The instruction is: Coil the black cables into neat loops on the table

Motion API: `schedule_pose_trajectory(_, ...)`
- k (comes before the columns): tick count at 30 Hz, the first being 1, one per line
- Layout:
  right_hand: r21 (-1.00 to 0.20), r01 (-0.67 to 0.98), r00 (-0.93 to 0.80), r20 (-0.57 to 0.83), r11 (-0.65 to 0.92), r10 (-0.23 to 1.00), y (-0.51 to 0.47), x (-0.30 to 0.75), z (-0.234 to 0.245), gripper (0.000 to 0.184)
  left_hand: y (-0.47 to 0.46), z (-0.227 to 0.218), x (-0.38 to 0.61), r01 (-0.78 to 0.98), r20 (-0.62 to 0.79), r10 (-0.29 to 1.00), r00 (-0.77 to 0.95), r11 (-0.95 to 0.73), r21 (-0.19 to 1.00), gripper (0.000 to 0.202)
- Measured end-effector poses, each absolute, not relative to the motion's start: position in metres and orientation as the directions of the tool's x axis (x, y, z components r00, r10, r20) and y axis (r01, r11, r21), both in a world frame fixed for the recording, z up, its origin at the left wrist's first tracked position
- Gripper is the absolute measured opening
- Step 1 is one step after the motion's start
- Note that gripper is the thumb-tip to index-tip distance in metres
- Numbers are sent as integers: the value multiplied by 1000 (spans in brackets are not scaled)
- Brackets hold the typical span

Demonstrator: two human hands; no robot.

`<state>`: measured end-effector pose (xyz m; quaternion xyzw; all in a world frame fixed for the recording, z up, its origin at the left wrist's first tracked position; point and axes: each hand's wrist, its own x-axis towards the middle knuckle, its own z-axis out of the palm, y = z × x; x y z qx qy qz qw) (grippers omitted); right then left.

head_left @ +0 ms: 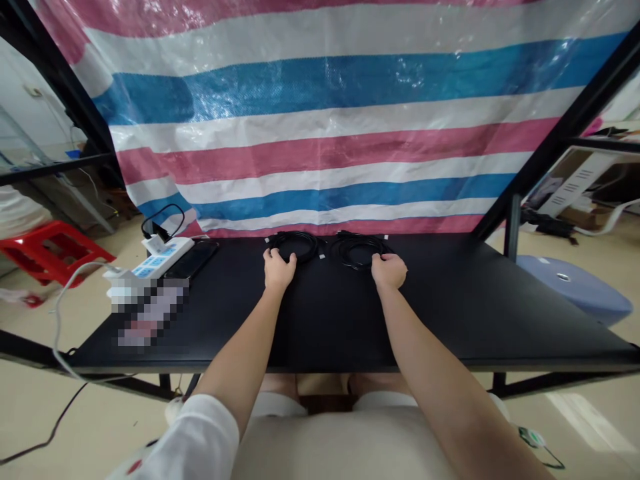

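left coil: a loop of black cable lying flat on the counter, toward its far edge, just in front of the striped sheet.
right coil: a similar black loop beside it, a narrow gap between the two.
left hand: yours is at the near left edge of the left coil; the fingers stand part-way open, thumb well apart, touching the cable with no closed grip showing.
right hand: yours is at the near right edge of the right coil; the fingers curl inward with their tips hidden, so i cannot tell whether they hold the cable.
coil step: you seem to be steadying or adjusting both loops at once, one hand to each.
coil control: the next move appears to call for a light, even touch from both hands, keeping each loop gathered.
pale cable ends: these stick out around the loops, so mind that they do not catch.
phone: lies beside the power strip at your left, well apart from both coils.
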<state>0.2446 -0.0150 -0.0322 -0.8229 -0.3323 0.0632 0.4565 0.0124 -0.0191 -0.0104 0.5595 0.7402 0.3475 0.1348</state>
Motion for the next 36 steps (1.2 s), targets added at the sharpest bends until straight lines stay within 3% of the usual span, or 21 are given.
schedule_pose_trajectory(7, -795, 521, 774, 286, -312, 565, -3, 249, -30, 24, -8, -14, 11, 729, 173, 948, -268, 82, 680, 57)
schedule_pose_trajectory(13, -745, 663, 604, 588, 70, 538, 10, 243, -12, 32, -1, -5, 15, 557, 82, 841, -535, 278, 783, 69)
schedule_pose_trajectory(17, -657, 738, 506, 689, 152, 520, 5, 235, -20, 34, -9, -6, 17, 565, 161, 796, -583, 255, 785, 69)
schedule_pose_trajectory(19, -627, 763, 483, 713, 155, 508, 0, 232, -25, 35, -18, -9, 19, 668, 292, 830, -474, 123, 734, 63)
schedule_pose_trajectory(22, -602, 777, 452, 738, 185, 500, -7, 230, -29, 37, -31, -11, 28, 792, 431, 895, -114, -179, 583, 50)
schedule_pose_trajectory(24, -589, 780, 427, 747, 210, 509, -9, 228, -29, 38, -35, -12, 36, 795, 436, 895, 92, -330, 509, 48)
schedule_pose_trajectory(27, -579, 776, 385, 749, 251, 539, -11, 225, -30, 40, -32, -15, 46, 745, 408, 895, 181, -396, 538, 32)
schedule_pose_trajectory(29, -576, 757, 341, 751, 309, 565, -11, 227, -30, 40, -27, -18, 46, 672, 394, 908, 145, -383, 634, 20)
schedule_pose_trajectory(32, -585, 730, 325, 752, 354, 573, -10, 240, -29, 44, -18, -22, 39, 534, 394, 918, -37, -315, 785, 18)
schedule_pose_trajectory(36, -715, 689, 575, 640, 120, 509, -4, 270, -26, 50, -8, -21, 22, 304, 354, 879, -319, -259, 917, 12)
